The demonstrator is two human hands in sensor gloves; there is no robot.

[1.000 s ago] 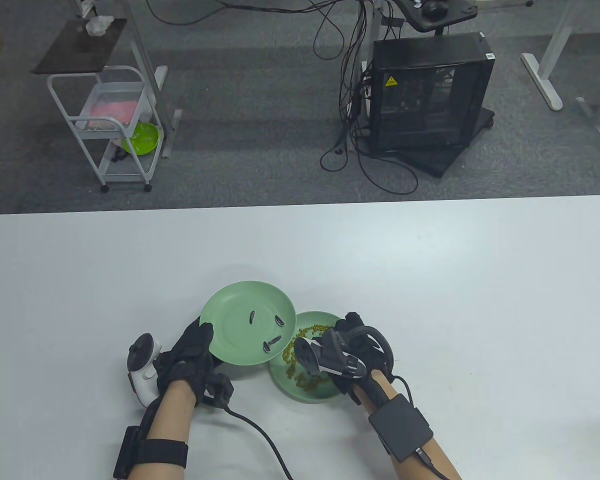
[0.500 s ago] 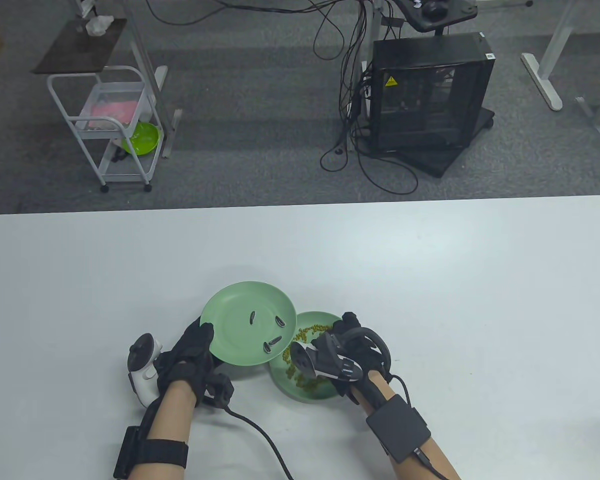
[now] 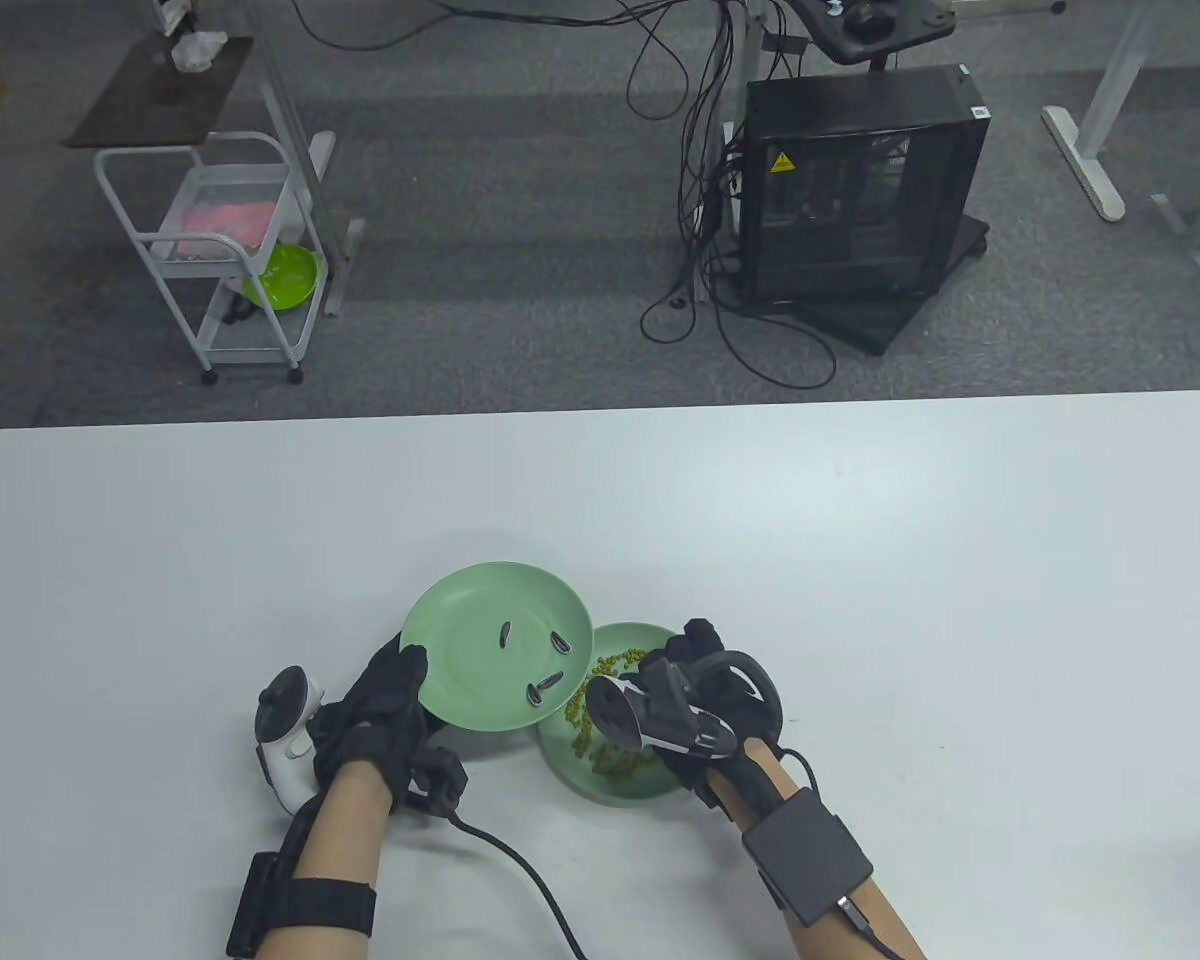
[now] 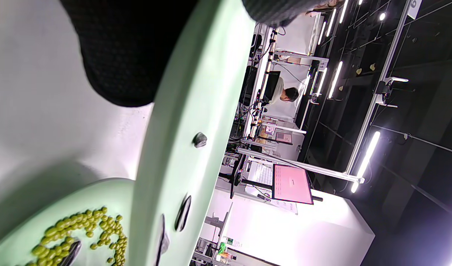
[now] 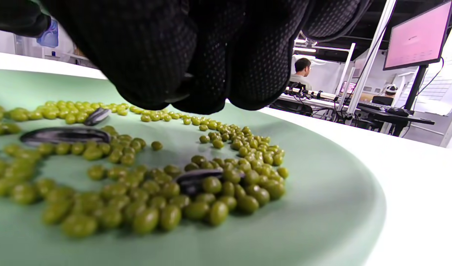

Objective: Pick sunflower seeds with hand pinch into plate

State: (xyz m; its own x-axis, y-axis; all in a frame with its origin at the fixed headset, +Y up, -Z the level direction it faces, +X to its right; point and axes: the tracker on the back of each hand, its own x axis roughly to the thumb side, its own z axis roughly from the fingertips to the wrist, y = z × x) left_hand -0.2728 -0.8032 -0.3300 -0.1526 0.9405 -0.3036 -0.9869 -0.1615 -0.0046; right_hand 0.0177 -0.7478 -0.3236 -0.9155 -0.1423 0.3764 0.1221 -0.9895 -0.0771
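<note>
**Partway: three seeds moved, several left**

So far three sunflower seeds lie on the plate my left hand grips by its rim, tilted over the bowl. My right hand hovers above the green beans, fingertips bunched, seemingly pinching a seed. At least three more seeds remain among the beans.

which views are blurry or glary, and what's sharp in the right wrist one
Table view: evenly lit and sharp, with soft shadows under the held plate and both hands. Left wrist view: turned on its side, ceiling strip lights flare, the glove at the top is a dark blur. Right wrist view: the mid-plate beans are sharp, the nearest beans and the fingers are soft.
</note>
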